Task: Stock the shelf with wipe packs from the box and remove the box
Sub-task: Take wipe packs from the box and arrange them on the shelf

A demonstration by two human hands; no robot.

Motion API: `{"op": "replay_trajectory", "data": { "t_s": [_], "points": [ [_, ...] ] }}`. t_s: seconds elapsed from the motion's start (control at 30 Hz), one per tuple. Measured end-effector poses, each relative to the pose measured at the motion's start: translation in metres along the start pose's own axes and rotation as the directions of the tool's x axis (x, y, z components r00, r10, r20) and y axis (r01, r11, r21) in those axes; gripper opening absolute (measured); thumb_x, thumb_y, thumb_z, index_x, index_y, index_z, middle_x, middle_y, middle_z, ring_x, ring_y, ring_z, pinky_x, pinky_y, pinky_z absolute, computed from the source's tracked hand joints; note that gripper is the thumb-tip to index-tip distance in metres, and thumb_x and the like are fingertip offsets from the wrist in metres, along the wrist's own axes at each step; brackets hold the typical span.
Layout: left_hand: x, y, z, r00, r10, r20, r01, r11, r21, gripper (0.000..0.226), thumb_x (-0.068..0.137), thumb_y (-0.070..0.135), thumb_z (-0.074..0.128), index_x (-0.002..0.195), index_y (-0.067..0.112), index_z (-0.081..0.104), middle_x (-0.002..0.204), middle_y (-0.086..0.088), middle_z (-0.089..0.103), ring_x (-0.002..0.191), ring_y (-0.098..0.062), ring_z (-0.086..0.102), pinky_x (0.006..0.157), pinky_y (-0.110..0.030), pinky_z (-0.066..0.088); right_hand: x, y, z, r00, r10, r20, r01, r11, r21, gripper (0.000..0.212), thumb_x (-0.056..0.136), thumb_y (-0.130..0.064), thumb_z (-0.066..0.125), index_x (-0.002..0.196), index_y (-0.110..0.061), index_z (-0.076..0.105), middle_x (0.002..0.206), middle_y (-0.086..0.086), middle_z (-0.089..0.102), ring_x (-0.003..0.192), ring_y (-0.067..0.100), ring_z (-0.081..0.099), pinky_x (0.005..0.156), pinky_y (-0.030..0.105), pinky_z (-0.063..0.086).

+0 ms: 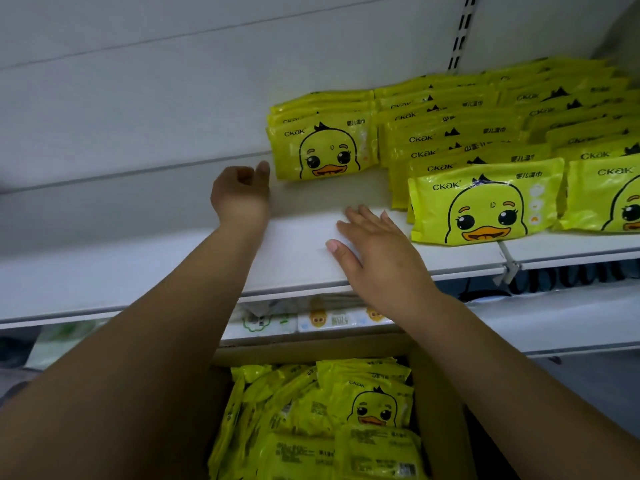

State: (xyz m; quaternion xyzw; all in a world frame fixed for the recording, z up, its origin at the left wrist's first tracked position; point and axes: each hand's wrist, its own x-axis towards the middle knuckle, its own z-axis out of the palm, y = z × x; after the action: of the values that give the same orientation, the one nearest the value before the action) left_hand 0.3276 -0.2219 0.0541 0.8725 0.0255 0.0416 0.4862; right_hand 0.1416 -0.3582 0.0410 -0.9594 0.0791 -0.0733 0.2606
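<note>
Box point(440, 420): one open cardboard carton, at 6 o'clock.
Box contents: yellow duck-face wipe packs point(370, 407), loosely piled; the number cannot be told.
Shelf point(298, 251): one white board, from centre to 3 o'clock.
Shelf contents: shelf packs point(322, 147) standing face-forward in three rows, from 12 to 3 o'clock.
Left hand point(240, 195): fingers loosely curled, empty, just beside the leftmost row, at its 9 o'clock.
Right hand point(374, 251): fingers straight, palm down over the bare shelf front, holding nothing.
</note>
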Motion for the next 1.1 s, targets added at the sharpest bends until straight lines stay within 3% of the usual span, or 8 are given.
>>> {"op": "replay_trajectory", "data": {
  "t_s": [0.07, 0.2, 0.33, 0.43, 0.57, 0.7, 0.83, 1.1],
  "points": [
    [-0.024, -0.006, -0.021, 0.999, 0.017, 0.029, -0.015, 0.997, -0.075, 0.036, 0.095, 0.043, 0.062, 0.094, 0.009, 0.071, 0.092, -0.010, 0.075, 0.088, -0.025, 0.070, 0.080, -0.028, 0.052, -0.008, -0.003, -0.005, 1.000, 0.002, 0.029, -0.002, 1.000, 0.012, 0.052, 0.107, -0.044, 0.038, 0.146, -0.013, 0.050, 0.162, 0.006, 0.033, 0.154, 0.018, 0.019, 0.126, 0.034, 0.005],
    [-0.096, -0.022, -0.063, 0.998, 0.035, 0.045, -0.028, 0.987, -0.159, 0.024, 0.097, 0.040, 0.052, 0.082, 0.028, 0.065, 0.088, 0.000, 0.075, 0.091, -0.024, 0.072, 0.093, -0.046, 0.057, -0.041, -0.018, -0.005, 0.998, -0.034, 0.051, 0.032, 0.999, 0.028, 0.049, 0.106, -0.041, 0.042, 0.143, -0.012, 0.053, 0.160, 0.006, 0.037, 0.153, 0.020, 0.022, 0.125, 0.034, 0.007],
    [-0.174, -0.046, -0.106, 0.999, 0.036, 0.024, -0.034, 0.993, -0.113, 0.022, 0.105, 0.033, 0.051, 0.097, 0.021, 0.068, 0.095, 0.002, 0.073, 0.095, -0.015, 0.069, 0.092, -0.035, 0.054, -0.089, -0.037, -0.005, 0.993, -0.091, 0.078, 0.087, 0.995, 0.051, 0.047, 0.105, -0.039, 0.046, 0.143, -0.013, 0.054, 0.158, 0.003, 0.041, 0.151, 0.017, 0.026, 0.121, 0.027, 0.010],
    [-0.222, -0.077, -0.142, 0.998, 0.050, 0.028, -0.051, 0.998, 0.025, 0.023, 0.105, 0.034, 0.052, 0.106, 0.017, 0.069, 0.099, 0.003, 0.071, 0.096, -0.016, 0.065, 0.081, -0.030, 0.047, -0.124, -0.048, 0.000, 0.985, -0.107, 0.133, 0.094, 0.990, 0.103, 0.049, 0.104, -0.040, 0.049, 0.149, -0.019, 0.048, 0.156, 0.000, 0.044, 0.148, 0.014, 0.032, 0.115, 0.023, 0.022],
    [-0.264, -0.141, -0.188, 0.996, 0.081, 0.039, -0.090, 0.913, 0.397, 0.041, 0.100, 0.033, 0.058, 0.127, 0.002, 0.059, 0.123, -0.018, 0.063, 0.116, -0.037, 0.056, 0.097, -0.044, 0.044, -0.163, -0.054, 0.028, 0.953, -0.127, 0.276, 0.107, 0.991, 0.086, 0.053, 0.103, -0.042, 0.051, 0.150, -0.019, 0.045, 0.154, 0.002, 0.047, 0.145, 0.018, 0.039, 0.117, 0.036, 0.035],
    [-0.305, -0.189, -0.225, 0.996, -0.075, 0.056, 0.034, 0.850, 0.526, 0.059, 0.098, 0.039, 0.060, 0.135, -0.005, 0.046, 0.129, -0.029, 0.055, 0.117, -0.048, 0.054, 0.096, -0.054, 0.046, -0.197, -0.060, 0.066, 0.889, -0.029, 0.457, 0.026, 1.000, 0.013, 0.051, 0.102, -0.044, 0.053, 0.146, -0.020, 0.050, 0.145, 0.006, 0.056, 0.132, 0.027, 0.053, 0.105, 0.037, 0.044],
    [-0.340, -0.213, -0.244, 0.962, -0.257, 0.092, 0.170, 0.827, 0.536, 0.056, 0.103, 0.048, 0.045, 0.134, 0.002, 0.043, 0.123, -0.030, 0.061, 0.107, -0.050, 0.061, 0.075, -0.044, 0.042, -0.224, -0.065, 0.103, 0.780, 0.054, 0.623, -0.037, 0.999, -0.040, 0.049, 0.100, -0.045, 0.055, 0.142, -0.018, 0.054, 0.146, 0.006, 0.056, 0.133, 0.029, 0.052, 0.107, 0.038, 0.044],
    [-0.335, -0.225, -0.245, 0.963, -0.258, 0.074, 0.189, 0.849, 0.494, 0.045, 0.107, 0.048, 0.035, 0.110, 0.006, 0.050, 0.100, -0.029, 0.066, 0.090, -0.049, 0.063, 0.066, -0.043, 0.038, -0.210, -0.076, 0.167, 0.704, 0.259, 0.661, -0.278, 0.957, -0.079, 0.061, 0.093, -0.041, 0.069, 0.143, -0.011, 0.051, 0.146, 0.011, 0.053, 0.134, 0.028, 0.050, 0.106, 0.033, 0.041]
  ]
}}
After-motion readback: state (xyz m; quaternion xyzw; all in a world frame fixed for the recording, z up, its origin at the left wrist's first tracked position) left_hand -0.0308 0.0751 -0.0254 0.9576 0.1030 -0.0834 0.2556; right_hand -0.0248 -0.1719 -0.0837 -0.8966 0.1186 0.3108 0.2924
